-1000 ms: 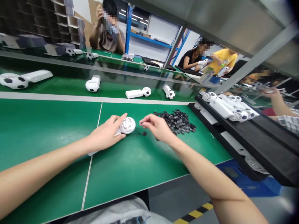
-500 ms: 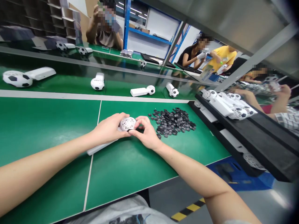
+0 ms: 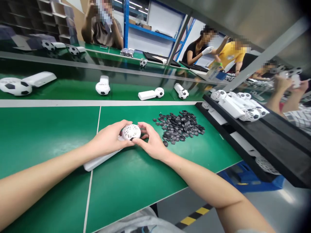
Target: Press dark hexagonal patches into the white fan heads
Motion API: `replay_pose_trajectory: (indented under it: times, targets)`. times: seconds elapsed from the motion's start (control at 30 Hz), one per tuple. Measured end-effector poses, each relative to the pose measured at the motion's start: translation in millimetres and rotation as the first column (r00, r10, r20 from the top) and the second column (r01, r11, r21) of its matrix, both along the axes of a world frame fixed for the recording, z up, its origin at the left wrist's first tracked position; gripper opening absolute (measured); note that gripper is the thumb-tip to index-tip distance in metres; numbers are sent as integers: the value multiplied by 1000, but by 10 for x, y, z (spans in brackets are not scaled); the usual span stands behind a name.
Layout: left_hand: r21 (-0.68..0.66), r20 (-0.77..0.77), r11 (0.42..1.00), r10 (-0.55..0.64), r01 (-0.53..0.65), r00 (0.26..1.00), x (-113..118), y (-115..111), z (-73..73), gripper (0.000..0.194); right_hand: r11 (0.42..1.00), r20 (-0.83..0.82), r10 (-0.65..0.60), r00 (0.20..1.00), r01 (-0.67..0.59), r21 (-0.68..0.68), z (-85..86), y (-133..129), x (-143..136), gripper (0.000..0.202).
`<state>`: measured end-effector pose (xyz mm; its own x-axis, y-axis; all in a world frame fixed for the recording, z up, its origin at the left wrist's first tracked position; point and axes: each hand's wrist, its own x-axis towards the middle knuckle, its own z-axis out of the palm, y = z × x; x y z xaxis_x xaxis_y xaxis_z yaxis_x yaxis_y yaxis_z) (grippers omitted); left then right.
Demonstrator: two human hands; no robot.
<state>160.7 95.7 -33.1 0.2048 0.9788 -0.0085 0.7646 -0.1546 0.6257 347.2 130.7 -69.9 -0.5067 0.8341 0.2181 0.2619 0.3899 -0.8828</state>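
Observation:
Over the green table, a white handheld fan (image 3: 131, 132) with a round openwork head is between my hands; its handle points down to the left. My left hand (image 3: 107, 137) grips the head from the left, its thumb along the near edge and its fingers round the far side. On the right side of that head, my right hand (image 3: 152, 142) is closed, with its thumb at the near edge beside a small black patch. Part of the handle is hidden under my left hand. Loose black pieces (image 3: 181, 126) lie in a pile right of my right hand.
Several white fans with black patches, one a football fan (image 3: 159, 92), lie along the strip beyond the white edge (image 3: 73, 103). At right, stacked black trays (image 3: 274, 142) hold more fans and overhang the table. Co-workers (image 3: 103, 29) sit across. A metal post (image 3: 264, 53) slants at upper right.
The fan and both hands have shifted slightly left and down in the picture. My right fingers have straightened a little along the fan head, and more of the handle shows.

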Motion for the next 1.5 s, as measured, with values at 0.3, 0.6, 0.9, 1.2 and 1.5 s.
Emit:
replay_pose_trajectory:
  times: [0.3,0.6,0.9,1.2,1.5]
  targets:
    - [-38,-59,999,9,-12,998,37,-17,96,53,999,52,36,998,-36,8,84,-4,6,41]
    - [-70,-193,997,-32,18,981,11,76,65,68,894,531,-279,800,15,447,115,807,434,16]
    - [61,-295,986,-129,154,947,-113,205,11,63,915,560,-216,800,-34,401,195,684,412,25]
    - [8,-271,996,-79,84,959,18,138,85,70,992,52,116,992,-113,-56,298,150,194,7]
    - [112,-266,994,32,-2,963,119,100,21,73,971,-20,138,990,-139,-193,248,225,128,13]
